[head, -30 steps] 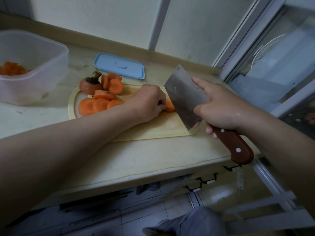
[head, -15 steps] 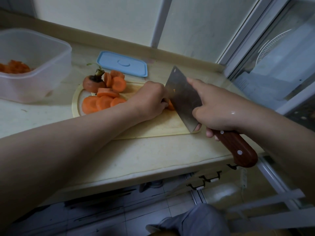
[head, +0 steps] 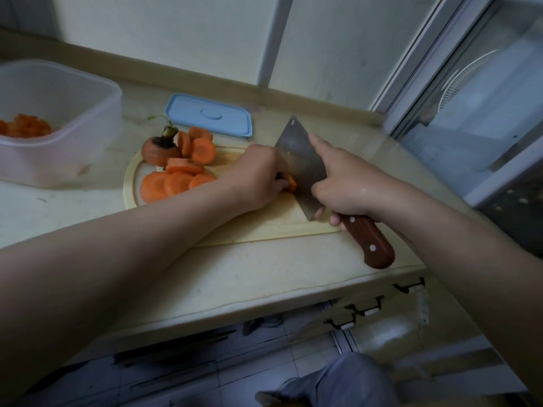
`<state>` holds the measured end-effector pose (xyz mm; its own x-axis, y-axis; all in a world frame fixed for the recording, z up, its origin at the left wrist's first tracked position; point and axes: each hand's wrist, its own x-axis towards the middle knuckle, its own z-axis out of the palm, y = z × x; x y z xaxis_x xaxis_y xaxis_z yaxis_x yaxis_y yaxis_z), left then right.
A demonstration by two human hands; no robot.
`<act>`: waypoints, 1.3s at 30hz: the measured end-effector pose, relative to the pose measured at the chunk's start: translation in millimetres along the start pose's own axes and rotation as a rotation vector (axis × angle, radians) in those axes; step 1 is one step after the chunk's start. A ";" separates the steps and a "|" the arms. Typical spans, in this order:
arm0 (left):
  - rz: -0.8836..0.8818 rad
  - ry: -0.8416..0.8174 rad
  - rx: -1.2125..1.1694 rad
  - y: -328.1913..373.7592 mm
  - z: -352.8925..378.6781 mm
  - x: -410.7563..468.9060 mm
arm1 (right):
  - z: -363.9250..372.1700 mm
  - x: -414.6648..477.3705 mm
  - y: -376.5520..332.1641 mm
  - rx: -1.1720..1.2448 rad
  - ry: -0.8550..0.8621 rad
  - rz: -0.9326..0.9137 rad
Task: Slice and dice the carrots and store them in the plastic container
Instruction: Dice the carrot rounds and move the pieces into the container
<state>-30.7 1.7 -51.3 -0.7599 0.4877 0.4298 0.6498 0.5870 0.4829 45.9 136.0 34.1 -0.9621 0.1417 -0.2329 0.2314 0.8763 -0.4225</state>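
On the pale cutting board (head: 264, 227) my left hand (head: 257, 179) curls over a small carrot piece (head: 291, 183) and holds it down. My right hand (head: 343, 186) grips the wooden handle of a cleaver (head: 302, 163), index finger stretched along the blade's back. The blade edge rests on the board right against the carrot piece. Several round carrot slices (head: 176, 180) and a carrot top with its stem (head: 160, 151) lie at the board's left end. The clear plastic container (head: 73, 113) stands at far left with cut carrot (head: 25, 129) inside.
A light blue lid (head: 210, 116) lies flat behind the board near the wall. The counter's front edge (head: 235, 306) runs just below the board. Glass panels and a window frame (head: 470, 118) rise at the right. Tiled floor and a clothed knee (head: 338, 383) show below.
The cleaver has come down and leftward from a raised position onto the carrot piece under my left hand. The left hand stays put on the piece.
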 end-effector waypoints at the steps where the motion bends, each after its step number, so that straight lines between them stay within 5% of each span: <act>1: 0.002 -0.001 0.006 0.1 0.1 0.0 | -1.1 0.4 1.0 0.005 0.003 -0.006; 39: -0.011 0.001 0.014 0.2 -1.8 0.8 | -19.6 -23.1 8.0 0.078 -0.005 -0.048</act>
<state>-31.1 1.1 -49.5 -0.7672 0.4805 0.4249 0.6409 0.6017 0.4767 67.2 148.8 53.3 -0.9717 0.0979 -0.2149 0.1956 0.8437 -0.4999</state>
